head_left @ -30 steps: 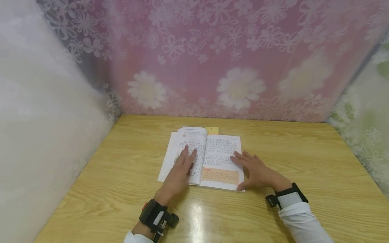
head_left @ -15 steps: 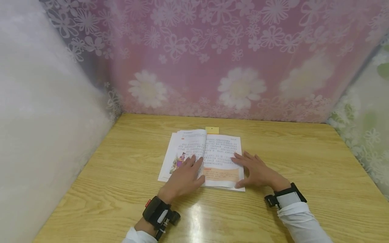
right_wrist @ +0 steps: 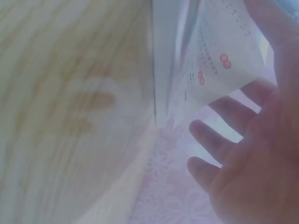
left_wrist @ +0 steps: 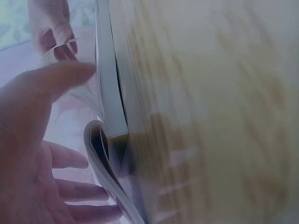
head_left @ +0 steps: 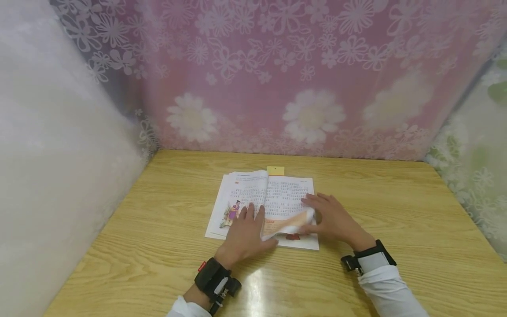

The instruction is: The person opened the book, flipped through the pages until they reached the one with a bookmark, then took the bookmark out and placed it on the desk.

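An open book [head_left: 249, 178] lies on the wooden table, with printed text on both pages and a drawn figure on the left one. My left hand [head_left: 245, 235] rests with extended fingers on the lower left page by the spine, its thumb reaching over the bottom edge of the right page. At the book's right side, my right hand [head_left: 336, 220] pinches the lower outer corner of the right page [head_left: 295, 220], which curls up off the pages below. In the right wrist view that lifted page [right_wrist: 224, 65] runs between thumb and fingers.
A small yellow piece [head_left: 275, 171] sticks out past the book's top edge near the spine. Floral curtains [head_left: 253, 88] hang behind the wooden table [head_left: 119, 246] and along both sides. Each wrist carries a strapped camera.
My left hand has slid right across the left page to the spine, uncovering the drawn figure. The right page's lower corner, flat a second ago, is now raised in my right hand.
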`<state>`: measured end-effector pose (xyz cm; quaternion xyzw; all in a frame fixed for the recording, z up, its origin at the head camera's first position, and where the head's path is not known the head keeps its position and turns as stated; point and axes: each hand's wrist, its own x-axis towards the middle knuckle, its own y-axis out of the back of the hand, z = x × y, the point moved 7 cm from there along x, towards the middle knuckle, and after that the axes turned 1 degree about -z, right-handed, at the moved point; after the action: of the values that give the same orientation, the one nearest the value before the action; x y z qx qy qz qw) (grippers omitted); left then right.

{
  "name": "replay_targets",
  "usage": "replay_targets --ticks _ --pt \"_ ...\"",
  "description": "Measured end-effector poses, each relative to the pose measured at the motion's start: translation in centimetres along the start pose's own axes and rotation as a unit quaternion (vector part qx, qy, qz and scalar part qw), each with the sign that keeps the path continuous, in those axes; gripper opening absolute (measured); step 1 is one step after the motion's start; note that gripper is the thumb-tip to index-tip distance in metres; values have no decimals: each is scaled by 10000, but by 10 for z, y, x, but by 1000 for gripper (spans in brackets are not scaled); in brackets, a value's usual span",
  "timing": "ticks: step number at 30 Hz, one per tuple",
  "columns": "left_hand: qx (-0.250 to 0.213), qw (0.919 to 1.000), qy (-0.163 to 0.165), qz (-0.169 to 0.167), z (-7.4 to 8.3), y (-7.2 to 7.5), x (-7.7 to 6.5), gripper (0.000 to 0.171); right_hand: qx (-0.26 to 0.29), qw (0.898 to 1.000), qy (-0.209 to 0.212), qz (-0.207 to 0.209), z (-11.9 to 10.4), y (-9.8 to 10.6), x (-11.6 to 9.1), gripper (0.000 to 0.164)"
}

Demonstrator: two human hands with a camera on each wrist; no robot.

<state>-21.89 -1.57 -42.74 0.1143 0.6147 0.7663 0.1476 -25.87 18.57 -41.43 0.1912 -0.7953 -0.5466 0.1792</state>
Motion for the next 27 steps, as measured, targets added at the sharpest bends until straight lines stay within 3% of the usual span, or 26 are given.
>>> replay_targets --ticks 11,17,22,27 --pt "267 9993 119 212 4 5 2 78 148 9985 224 469 -9 18 3 92" --pt "47 9994 148 308 2 9 3 79 475 9960 298 697 -8 24 2 107" --pt "-616 9960 216 609 -4 12 0 84 547 9969 396 393 -5 15 0 109" --pt "-986 9912 217 852 -9 16 -4 86 408 9989 196 -134 2 1 -4 107"
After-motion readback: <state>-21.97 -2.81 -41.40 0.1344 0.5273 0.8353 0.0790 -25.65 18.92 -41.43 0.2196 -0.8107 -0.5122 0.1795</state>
